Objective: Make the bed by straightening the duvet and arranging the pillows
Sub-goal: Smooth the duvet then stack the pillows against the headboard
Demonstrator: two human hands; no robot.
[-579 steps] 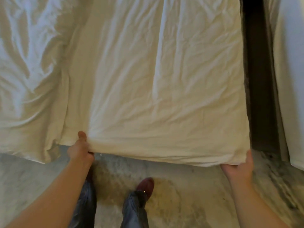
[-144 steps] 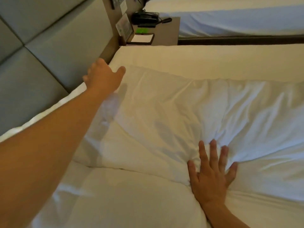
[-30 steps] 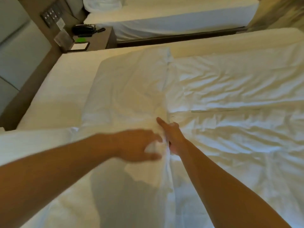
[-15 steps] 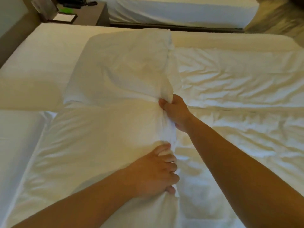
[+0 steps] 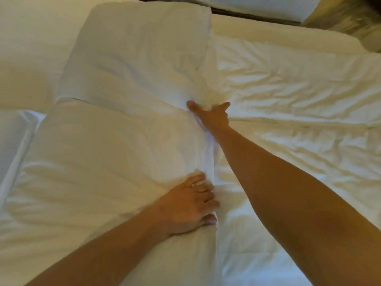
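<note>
Pillow-arranging was under way: the near pillow (image 5: pixel 99 162) was gripped at its right edge by the left hand (image 5: pixel 189 207), fingers curled into the fabric. The far pillow (image 5: pixel 134 54), just beyond it, was pressed by the right hand (image 5: pixel 212 116), now spread flat where it had been clenched. Squaring both against the rumpled duvet (image 5: pixel 299 100) was judged next.
</note>
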